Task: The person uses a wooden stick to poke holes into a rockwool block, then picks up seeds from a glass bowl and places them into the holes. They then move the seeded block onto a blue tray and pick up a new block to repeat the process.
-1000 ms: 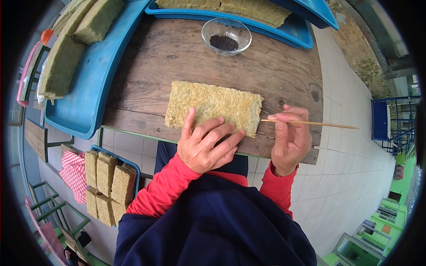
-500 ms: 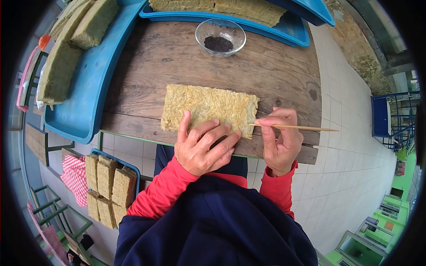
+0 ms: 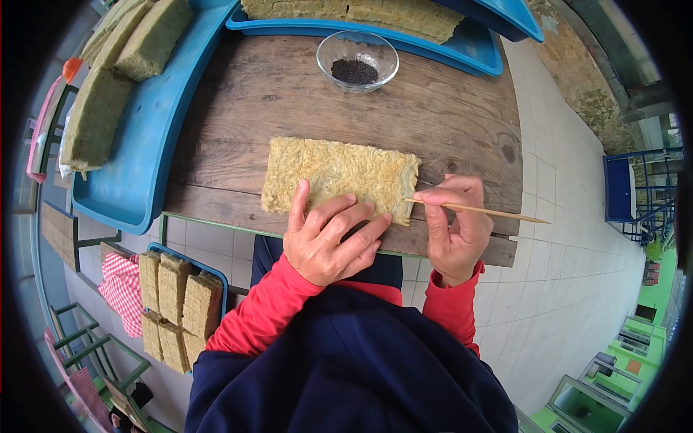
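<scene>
A yellowish, fibrous slab of rockwool [image 3: 339, 166] lies flat on the wooden table, near its front edge. My left hand [image 3: 332, 238] rests with fingers spread over the slab's near side, pressing lightly on it. Pinched between thumb and fingertips of my right hand [image 3: 458, 224] is a thin wooden skewer [image 3: 498, 213]. One end of the skewer meets the slab's right edge, and the long end sticks out to the right, past the table. Beyond the slab stands a clear glass bowl [image 3: 382, 65] with small black seeds [image 3: 354, 71] in it.
A blue tray [image 3: 137, 159] with rockwool blocks [image 3: 101, 115] lines the table's left side; another blue tray [image 3: 289, 27] with rockwool runs along the back. Lower left, a third tray holds several rockwool blocks [image 3: 173, 281] beside a red-checked cloth [image 3: 120, 292].
The skewer has tilted slightly: its outer end is lower in view, and its tip has shifted a little up the slab's right edge. My left hand stays put.
</scene>
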The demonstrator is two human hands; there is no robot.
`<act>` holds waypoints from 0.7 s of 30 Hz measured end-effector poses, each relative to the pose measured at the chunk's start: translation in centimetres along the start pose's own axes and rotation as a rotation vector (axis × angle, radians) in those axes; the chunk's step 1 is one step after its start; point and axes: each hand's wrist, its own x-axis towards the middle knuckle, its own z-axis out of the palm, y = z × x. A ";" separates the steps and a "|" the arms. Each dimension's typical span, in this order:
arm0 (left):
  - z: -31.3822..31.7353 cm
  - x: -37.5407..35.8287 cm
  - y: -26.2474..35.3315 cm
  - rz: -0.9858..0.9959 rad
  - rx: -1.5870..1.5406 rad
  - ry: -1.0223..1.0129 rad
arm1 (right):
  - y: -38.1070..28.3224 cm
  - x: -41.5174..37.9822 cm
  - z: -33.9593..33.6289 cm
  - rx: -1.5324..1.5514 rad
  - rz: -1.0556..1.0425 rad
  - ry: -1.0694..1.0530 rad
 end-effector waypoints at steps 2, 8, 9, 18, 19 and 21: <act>0.0 0.0 0.0 -0.001 0.000 0.000 | 0.0 0.0 0.0 0.006 -0.001 -0.009; 0.0 0.0 0.0 -0.003 0.004 0.003 | -0.1 -0.1 0.0 -0.042 0.024 -0.038; 0.0 0.0 0.0 -0.003 0.006 0.004 | -0.1 -0.1 0.0 -0.034 0.022 -0.025; 0.1 0.0 0.1 -0.003 0.009 0.010 | -0.1 0.1 0.1 -0.051 -0.010 -0.033; 0.1 0.0 0.1 -0.004 0.010 0.007 | -0.2 0.1 0.2 -0.068 0.000 -0.039; 0.1 -0.1 0.1 -0.006 0.007 0.008 | -0.2 0.1 0.1 -0.068 -0.004 -0.043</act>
